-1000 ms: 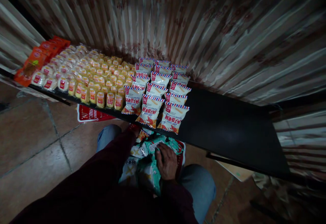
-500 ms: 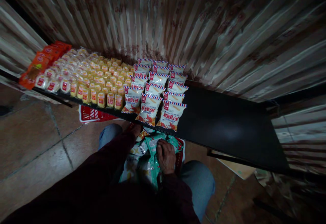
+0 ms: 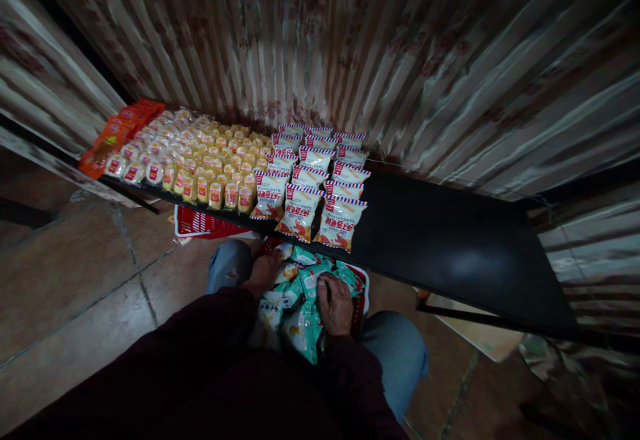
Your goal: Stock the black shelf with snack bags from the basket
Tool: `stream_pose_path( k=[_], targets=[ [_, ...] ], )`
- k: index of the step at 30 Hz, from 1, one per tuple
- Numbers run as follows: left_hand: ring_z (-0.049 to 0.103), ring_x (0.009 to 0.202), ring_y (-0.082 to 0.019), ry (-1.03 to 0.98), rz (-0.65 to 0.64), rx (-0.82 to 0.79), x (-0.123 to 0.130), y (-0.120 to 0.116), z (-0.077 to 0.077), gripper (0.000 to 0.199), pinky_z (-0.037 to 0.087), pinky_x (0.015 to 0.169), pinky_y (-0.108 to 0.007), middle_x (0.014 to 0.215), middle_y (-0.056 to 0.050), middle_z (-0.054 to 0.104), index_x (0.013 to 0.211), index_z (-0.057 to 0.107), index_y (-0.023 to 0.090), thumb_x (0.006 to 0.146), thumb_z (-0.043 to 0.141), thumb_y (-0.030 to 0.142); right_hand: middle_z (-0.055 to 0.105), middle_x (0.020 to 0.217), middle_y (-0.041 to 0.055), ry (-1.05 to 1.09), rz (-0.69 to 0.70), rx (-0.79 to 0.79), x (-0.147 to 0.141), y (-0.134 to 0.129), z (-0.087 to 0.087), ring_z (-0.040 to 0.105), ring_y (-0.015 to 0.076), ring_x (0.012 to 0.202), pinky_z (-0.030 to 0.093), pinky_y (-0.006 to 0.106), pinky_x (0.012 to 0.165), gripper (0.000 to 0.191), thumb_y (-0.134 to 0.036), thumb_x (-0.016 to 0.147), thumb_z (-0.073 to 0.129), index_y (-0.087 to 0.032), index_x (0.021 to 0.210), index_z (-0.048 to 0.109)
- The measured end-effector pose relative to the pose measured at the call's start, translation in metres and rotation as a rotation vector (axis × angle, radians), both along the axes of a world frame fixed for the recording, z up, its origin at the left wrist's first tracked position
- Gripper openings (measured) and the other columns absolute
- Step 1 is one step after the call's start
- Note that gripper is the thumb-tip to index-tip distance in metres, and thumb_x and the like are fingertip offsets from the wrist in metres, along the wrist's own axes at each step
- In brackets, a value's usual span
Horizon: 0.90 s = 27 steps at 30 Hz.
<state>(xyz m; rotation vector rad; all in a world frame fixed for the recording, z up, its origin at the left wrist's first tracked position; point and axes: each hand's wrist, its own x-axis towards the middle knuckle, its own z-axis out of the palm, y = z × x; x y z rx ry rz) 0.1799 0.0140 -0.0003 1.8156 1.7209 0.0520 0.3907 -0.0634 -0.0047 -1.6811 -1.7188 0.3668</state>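
Observation:
Between my knees, a red basket with a white rim [image 3: 367, 293] holds several green-and-white snack bags [image 3: 304, 323]. My left hand [image 3: 267, 270] is at the basket's left side, beside an orange-and-white bag [image 3: 287, 273]; its fingertips are hard to make out in the dim light. On top of the green bags at the right rests my right hand [image 3: 336, 303], its fingers bent over a bag and a little apart. Above the basket, rows of white snack bags with striped tops [image 3: 299, 213] stand on the black shelf [image 3: 440, 247].
Left of the white bags are rows of small yellow packs [image 3: 203, 188], round white packs [image 3: 155, 172] and orange packets [image 3: 103, 147]. Another red basket [image 3: 200, 224] sits under the shelf. A pleated curtain [image 3: 310, 40] hangs behind. The shelf's front edge overhangs the basket.
The whole view has shifted, so the shelf's left part sits further right. My left hand has drawn back from under the shelf edge and shows more. My right hand stays on the green bags.

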Motion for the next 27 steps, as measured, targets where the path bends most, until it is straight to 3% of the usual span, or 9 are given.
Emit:
stream_pose_path(
  k=[4,8,12,17,20,24,27],
  targets=[
    [0.068,0.088,-0.023,0.004,-0.139,-0.01,-0.003,-0.014,0.013,0.024,0.049,0.076,-0.028,0.093,-0.011,0.07,0.11,0.058,0.015,0.095,0.042,0.026,0.069,0.096,0.0101,-0.045,-0.096,-0.025,0.004,0.002,0.006,0.06,0.0225,0.091,0.045,0.038,0.086,0.037,-0.043,0.094,0.04,-0.017,0.103,0.064],
    [0.066,0.091,-0.023,-0.026,-0.261,0.001,-0.004,-0.016,0.023,0.022,0.048,0.077,-0.027,0.094,-0.009,0.069,0.106,0.059,0.015,0.096,0.042,0.027,0.065,0.106,0.0127,-0.151,-0.091,-0.018,0.008,0.009,0.015,0.056,0.0256,0.103,0.043,0.042,0.092,0.042,-0.045,0.092,0.042,-0.016,0.116,0.061],
    [0.065,0.09,-0.02,-0.055,-0.362,0.008,-0.007,-0.016,0.029,0.02,0.049,0.08,-0.029,0.096,-0.009,0.068,0.104,0.058,0.015,0.095,0.044,0.024,0.06,0.123,0.0134,-0.22,0.035,-0.104,0.01,0.021,0.025,0.051,0.0269,0.115,0.041,0.043,0.098,0.049,-0.046,0.092,0.041,-0.016,0.129,0.055],
    [0.064,0.091,-0.018,-0.121,-0.452,-0.006,-0.021,-0.019,0.033,0.017,0.049,0.081,-0.027,0.102,-0.007,0.067,0.098,0.06,0.017,0.093,0.046,0.026,0.063,0.119,0.0089,-0.223,0.264,-0.193,0.013,0.024,0.039,0.055,0.0248,0.111,0.043,0.042,0.096,0.048,-0.045,0.093,0.042,-0.023,0.135,0.05],
    [0.066,0.091,-0.018,-0.182,-0.387,-0.039,-0.031,-0.023,0.041,0.026,0.049,0.08,-0.025,0.1,-0.005,0.069,0.114,0.056,0.019,0.091,0.047,0.025,0.065,0.109,0.0076,-0.238,0.31,-0.185,0.012,0.017,0.043,0.056,0.0237,0.104,0.046,0.041,0.093,0.04,-0.044,0.092,0.046,-0.026,0.125,0.061],
    [0.067,0.098,-0.021,-0.138,-0.249,-0.111,-0.033,-0.016,0.057,0.059,0.049,0.082,-0.028,0.106,-0.006,0.07,0.145,0.028,0.019,0.091,0.045,0.036,0.062,0.107,0.0083,-0.215,0.317,-0.164,0.006,0.005,0.044,0.056,0.0231,0.103,0.047,0.041,0.093,0.034,-0.04,0.091,0.048,-0.025,0.115,0.067],
    [0.065,0.105,-0.023,-0.01,-0.252,-0.145,-0.021,-0.001,0.068,0.048,0.048,0.086,-0.031,0.112,-0.005,0.069,0.139,0.045,0.027,0.096,0.031,0.045,0.06,0.108,0.0084,-0.182,0.323,-0.165,0.004,-0.003,0.047,0.055,0.0231,0.104,0.048,0.042,0.093,0.033,-0.04,0.091,0.051,-0.025,0.115,0.066]
  ],
)
